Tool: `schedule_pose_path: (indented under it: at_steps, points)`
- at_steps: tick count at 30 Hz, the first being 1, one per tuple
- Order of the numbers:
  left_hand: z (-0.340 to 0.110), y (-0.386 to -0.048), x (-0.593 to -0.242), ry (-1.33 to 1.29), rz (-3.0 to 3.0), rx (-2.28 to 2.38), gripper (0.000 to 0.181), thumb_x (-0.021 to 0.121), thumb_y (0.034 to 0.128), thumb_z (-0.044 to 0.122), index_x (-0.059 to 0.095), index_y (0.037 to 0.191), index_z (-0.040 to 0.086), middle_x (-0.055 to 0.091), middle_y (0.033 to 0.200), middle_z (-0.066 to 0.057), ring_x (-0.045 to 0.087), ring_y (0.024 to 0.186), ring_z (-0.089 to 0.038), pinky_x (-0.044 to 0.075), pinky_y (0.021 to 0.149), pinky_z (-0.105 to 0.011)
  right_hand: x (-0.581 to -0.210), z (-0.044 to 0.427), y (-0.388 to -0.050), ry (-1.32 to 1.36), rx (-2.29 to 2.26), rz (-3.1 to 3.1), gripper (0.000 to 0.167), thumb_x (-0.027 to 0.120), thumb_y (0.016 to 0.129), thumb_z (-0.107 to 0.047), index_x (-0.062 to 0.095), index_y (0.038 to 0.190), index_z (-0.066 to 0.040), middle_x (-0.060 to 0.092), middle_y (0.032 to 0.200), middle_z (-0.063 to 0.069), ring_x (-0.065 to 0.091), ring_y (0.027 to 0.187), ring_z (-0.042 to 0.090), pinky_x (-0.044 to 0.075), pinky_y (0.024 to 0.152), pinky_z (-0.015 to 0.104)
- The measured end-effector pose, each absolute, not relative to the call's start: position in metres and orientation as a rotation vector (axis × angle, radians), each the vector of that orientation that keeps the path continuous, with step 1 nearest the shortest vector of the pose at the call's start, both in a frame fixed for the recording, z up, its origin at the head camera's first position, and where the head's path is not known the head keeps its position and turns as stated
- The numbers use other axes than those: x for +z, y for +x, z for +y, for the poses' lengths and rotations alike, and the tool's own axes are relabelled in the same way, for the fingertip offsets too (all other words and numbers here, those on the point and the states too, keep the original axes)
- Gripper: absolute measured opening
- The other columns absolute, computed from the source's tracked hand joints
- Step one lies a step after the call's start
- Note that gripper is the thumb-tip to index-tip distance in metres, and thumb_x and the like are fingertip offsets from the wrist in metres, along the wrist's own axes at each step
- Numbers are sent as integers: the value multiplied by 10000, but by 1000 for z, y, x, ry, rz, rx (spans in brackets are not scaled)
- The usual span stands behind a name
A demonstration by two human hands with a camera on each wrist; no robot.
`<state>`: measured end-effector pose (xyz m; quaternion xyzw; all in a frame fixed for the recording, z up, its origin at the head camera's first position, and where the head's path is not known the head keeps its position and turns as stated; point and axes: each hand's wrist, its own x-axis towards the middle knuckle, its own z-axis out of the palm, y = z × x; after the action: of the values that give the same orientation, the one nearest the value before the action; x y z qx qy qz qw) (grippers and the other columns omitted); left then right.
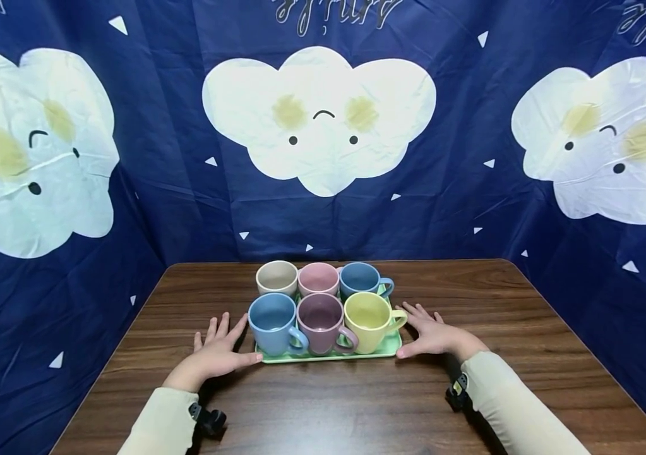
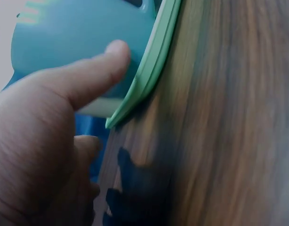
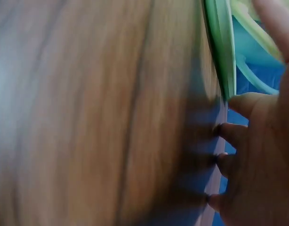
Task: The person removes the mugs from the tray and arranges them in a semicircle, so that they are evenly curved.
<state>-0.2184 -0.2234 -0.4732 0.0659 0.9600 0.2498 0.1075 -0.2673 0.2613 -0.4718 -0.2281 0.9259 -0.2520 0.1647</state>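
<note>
A light green tray (image 1: 328,357) lies on the table, bearing several mugs in two rows. The front row has a light blue mug (image 1: 273,325), a purple mug (image 1: 318,325) and a yellow mug (image 1: 365,325). Behind them stand a cream mug (image 1: 276,278), a pink mug (image 1: 318,279) and a darker blue mug (image 1: 358,280). My left hand (image 1: 217,351), fingers spread, is at the tray's left side, its thumb by the front left corner. At the right side my right hand (image 1: 436,335) is spread likewise, thumb at the front right corner, a fingertip by the rim in the right wrist view.
The brown wooden table (image 1: 323,411) reaches back to a dark blue curtain (image 1: 323,227) printed with white clouds, which also hangs along both sides. A black wrist camera (image 1: 209,420) is strapped to the left wrist, another camera (image 1: 456,392) to the right.
</note>
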Motion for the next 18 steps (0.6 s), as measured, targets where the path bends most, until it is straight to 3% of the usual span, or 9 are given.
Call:
schedule_pose_path:
  at_steps: [9, 18]
  points:
    - [-211, -219, -486, 165, 2815, 749, 1133, 687, 793, 726, 255, 1598, 57, -21, 1623, -356, -101, 1481, -563, -117, 1064, -788, -480, 254, -267, -653, -703, 2695, 992, 834, 780, -508, 394, 1551, -66, 133, 1652, 273, 37, 1497, 543, -1, 1090, 787]
    - [-207, -221, -480, 182, 2833, 705, 1097, 704, 755, 748, 374, 1564, 84, -1, 1630, -342, -97, 1484, -559, -114, 1072, -783, -472, 248, -264, -656, -705, 2711, 1007, 822, 746, -582, 443, 1524, -66, 168, 1626, 315, 60, 1468, 596, 6, 1077, 801]
